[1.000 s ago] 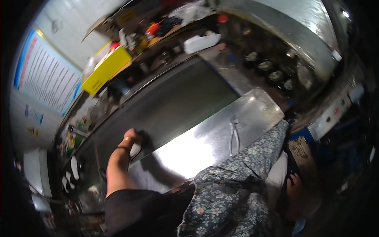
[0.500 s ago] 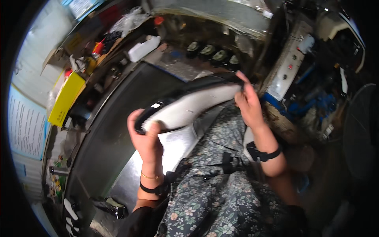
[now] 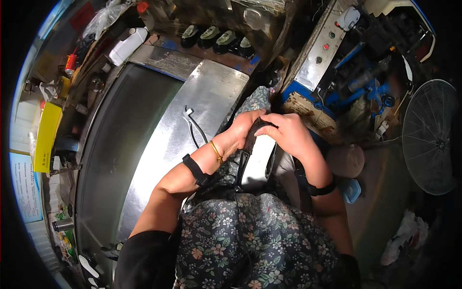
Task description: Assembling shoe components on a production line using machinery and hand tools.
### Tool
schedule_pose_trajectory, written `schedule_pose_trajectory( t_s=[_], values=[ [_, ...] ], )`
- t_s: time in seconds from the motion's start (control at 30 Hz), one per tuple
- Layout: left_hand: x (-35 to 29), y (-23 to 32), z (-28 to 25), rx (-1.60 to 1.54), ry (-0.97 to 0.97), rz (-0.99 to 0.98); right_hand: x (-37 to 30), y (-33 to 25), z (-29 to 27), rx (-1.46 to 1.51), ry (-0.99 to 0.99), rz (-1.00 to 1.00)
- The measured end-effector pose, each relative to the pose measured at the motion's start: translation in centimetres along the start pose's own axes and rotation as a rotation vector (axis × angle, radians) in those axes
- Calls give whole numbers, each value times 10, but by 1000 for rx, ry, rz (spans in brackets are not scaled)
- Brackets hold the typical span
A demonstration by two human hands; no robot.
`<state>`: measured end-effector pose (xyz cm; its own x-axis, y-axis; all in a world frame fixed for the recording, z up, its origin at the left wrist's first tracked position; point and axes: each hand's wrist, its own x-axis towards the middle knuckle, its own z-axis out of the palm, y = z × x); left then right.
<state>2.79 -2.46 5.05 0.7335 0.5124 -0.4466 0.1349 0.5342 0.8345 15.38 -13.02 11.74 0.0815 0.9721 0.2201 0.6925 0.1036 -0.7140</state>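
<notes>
A black shoe upper with a white sole-side face (image 3: 259, 161) is held over my lap, its long side pointing away from me and its near end against my flowered apron (image 3: 250, 231). My left hand (image 3: 242, 129) is closed around the left side of its far end. From the right, my right hand (image 3: 290, 136) pinches the dark edge at that same end, thumb on the white face. The fingertips of both hands nearly meet there, and what exactly they grip is partly hidden. Dark-handled pincers (image 3: 193, 126) lie on the metal plate (image 3: 159, 164) beside my left forearm.
A dark conveyor belt (image 3: 120, 144) runs along the left. Several black shoes (image 3: 210, 36) stand in a row at the back. At the left are a white jug (image 3: 128, 46) and a yellow box (image 3: 47, 137). A machine panel (image 3: 320, 45) and a fan (image 3: 430, 137) stand right.
The shoe upper has turned from crosswise to lengthwise and come down to my lap. My hands have moved from its opposite ends to its far end. The view has shifted, and the pincers now show.
</notes>
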Motion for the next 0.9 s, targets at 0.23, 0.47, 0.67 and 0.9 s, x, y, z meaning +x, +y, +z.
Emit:
schedule_pose_trajectory(
  t_s=[0.23, 0.47, 0.67, 0.9],
  values=[
    [-17, -19, -16, 788, 80, 798, -50, 35, 82, 328, 313, 180],
    [3, 5, -41, 353, -15, 272, -62, 71, 77, 929, 72, 456],
    [-13, -37, -45, 106, -9, 249, -55, 47, 112, 709, 12, 1037],
    [10, -43, -48, 274, 122, 262, -26, 37, 107, -124, -128, 653]
  ],
)
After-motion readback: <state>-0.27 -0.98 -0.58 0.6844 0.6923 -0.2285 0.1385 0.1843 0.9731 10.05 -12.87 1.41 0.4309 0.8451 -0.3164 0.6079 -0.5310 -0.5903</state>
